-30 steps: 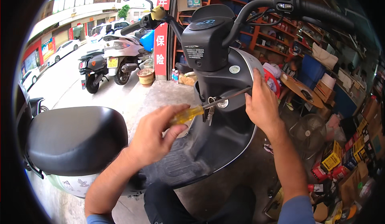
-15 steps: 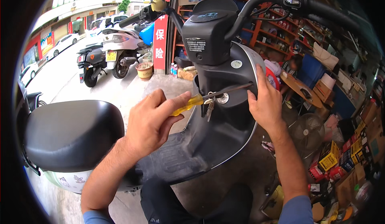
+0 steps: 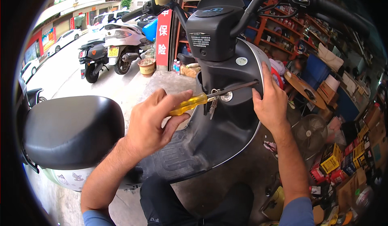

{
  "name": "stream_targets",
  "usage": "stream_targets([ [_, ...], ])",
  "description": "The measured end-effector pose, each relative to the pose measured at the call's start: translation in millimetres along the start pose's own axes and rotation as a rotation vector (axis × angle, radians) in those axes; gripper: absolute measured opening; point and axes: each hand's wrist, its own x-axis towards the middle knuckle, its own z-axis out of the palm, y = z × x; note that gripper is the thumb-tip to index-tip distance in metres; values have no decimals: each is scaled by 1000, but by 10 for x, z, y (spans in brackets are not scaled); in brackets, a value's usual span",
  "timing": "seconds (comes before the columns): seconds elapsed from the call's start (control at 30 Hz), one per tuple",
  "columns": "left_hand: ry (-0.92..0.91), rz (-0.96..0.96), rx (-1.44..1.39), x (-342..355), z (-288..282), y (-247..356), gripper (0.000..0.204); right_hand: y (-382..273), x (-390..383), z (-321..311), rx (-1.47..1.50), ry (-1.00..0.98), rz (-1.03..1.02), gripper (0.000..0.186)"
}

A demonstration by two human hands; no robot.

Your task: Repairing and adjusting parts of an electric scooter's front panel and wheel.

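Note:
A black electric scooter with a step-through floor stands before me, its dark inner front panel (image 3: 238,115) facing my hands. My left hand (image 3: 155,119) holds a screwdriver (image 3: 192,104) by its clear yellow handle, between thumb and fingers. The dark shaft runs to the right, and its tip meets the panel near the right edge, at a small dark spot. At that edge, my right hand (image 3: 271,102) grips the panel, thumb on the inner face and index finger along the rim, close to the tip. Keys (image 3: 213,108) hang at the ignition lock (image 3: 227,96), just below the shaft.
The black seat (image 3: 74,133) is at left, the handlebar (image 3: 258,7) above. Parked scooters (image 3: 121,44) and a potted plant (image 3: 147,67) stand outside. Orange shelves (image 3: 279,36), a round fan (image 3: 309,133) and stacked boxes (image 3: 331,157) fill the right side.
My left fingers have shifted slightly on the screwdriver handle, with the thumb lower. The tip stays at the same place on the panel, and my right hand keeps its hold. The view has moved slightly.

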Motion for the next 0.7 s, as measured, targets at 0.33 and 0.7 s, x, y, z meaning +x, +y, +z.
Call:
stream_targets([
  [0.33,-10,-139,-248,-78,72,-16,28,7,-9,32,-4,46,-32,74],
  [0.7,-161,-851,-997,-60,66,31,32,19,-36,49,-17,80,-69,74],
])
